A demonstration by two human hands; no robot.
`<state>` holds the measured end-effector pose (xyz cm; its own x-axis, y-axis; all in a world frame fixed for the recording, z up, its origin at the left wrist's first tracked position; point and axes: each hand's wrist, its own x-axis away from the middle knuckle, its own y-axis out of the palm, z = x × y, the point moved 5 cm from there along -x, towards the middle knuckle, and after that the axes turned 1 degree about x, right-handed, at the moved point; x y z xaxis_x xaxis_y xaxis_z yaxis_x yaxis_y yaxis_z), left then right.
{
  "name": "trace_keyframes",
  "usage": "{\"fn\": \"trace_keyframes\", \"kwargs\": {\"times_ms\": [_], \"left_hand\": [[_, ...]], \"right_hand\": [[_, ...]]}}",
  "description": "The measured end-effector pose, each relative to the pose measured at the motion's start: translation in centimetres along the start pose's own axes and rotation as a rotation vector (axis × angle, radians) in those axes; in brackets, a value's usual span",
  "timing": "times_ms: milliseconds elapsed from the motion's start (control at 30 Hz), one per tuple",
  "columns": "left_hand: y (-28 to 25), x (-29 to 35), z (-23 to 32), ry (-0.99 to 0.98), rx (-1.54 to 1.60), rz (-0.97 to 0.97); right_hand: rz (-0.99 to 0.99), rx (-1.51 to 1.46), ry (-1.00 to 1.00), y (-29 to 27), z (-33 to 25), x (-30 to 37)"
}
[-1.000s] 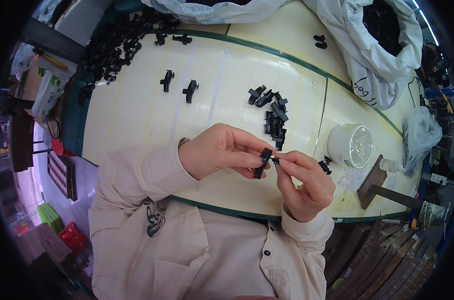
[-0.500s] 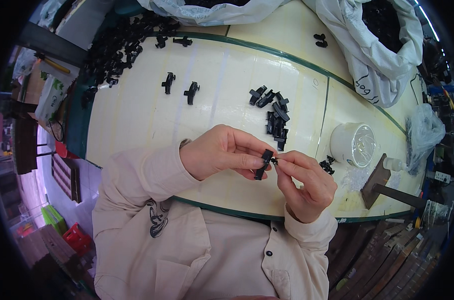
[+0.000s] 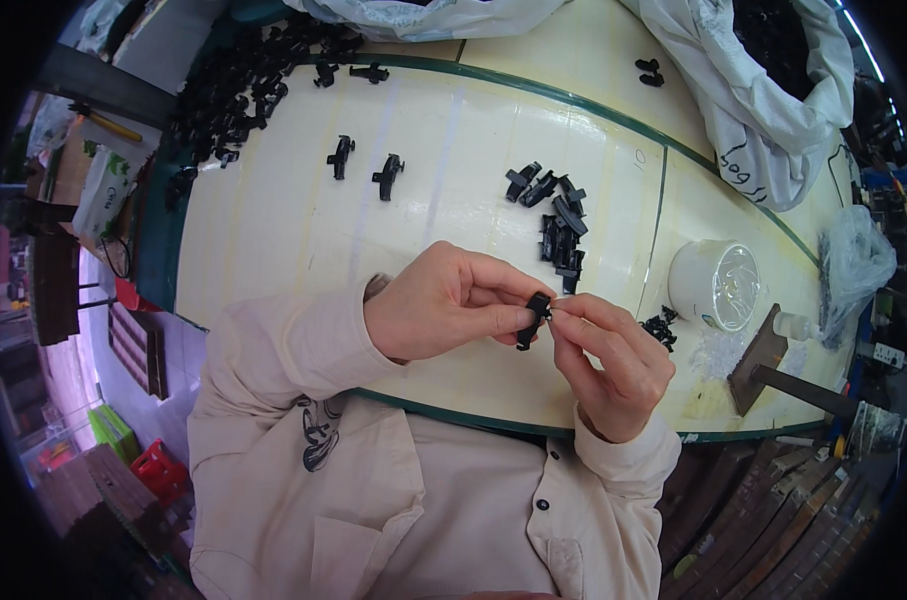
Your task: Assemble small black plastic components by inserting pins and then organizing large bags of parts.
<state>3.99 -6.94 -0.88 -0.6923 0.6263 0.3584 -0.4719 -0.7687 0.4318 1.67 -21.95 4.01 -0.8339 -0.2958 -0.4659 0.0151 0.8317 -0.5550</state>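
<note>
My left hand is closed on a long black plastic part, pinching it between thumb and fingers above the near half of the table. Against its right side, my right hand presses thumb and forefinger together on a small black piece, mostly hidden by the fingertips. Just beyond the hands lies a small heap of similar black parts. Two more, a single black part and its neighbour, rest apart to the left. Right of my right hand is a cluster of tiny black pieces.
A big pile of black parts covers the far left corner. White sacks, one a sack of black pieces, stand at the back. To the right are a white round tub, a small bottle and a metal plate on a bar.
The small black piece, visible between the hands before, now sits tight against the long part, which has turned slightly. The whole view has shifted a little; the heaps look the same.
</note>
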Motion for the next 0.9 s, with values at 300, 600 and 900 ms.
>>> {"fn": "trace_keyframes", "kwargs": {"times_ms": [300, 600, 900], "left_hand": [[0.4, -0.4, -0.2, -0.039, 0.055, 0.011], [-3.3, -0.5, 0.4, -0.003, -0.080, 0.272], [-9.1, 2.0, 3.3, 0.253, -0.964, 0.795]], "right_hand": [[0.004, 0.027, 0.011, -0.5, 0.2, 0.5], [0.337, 0.422, 0.192, -5.6, 1.5, 3.1], [-0.026, 0.474, 0.347, -4.2, 3.7, 5.0]]}}
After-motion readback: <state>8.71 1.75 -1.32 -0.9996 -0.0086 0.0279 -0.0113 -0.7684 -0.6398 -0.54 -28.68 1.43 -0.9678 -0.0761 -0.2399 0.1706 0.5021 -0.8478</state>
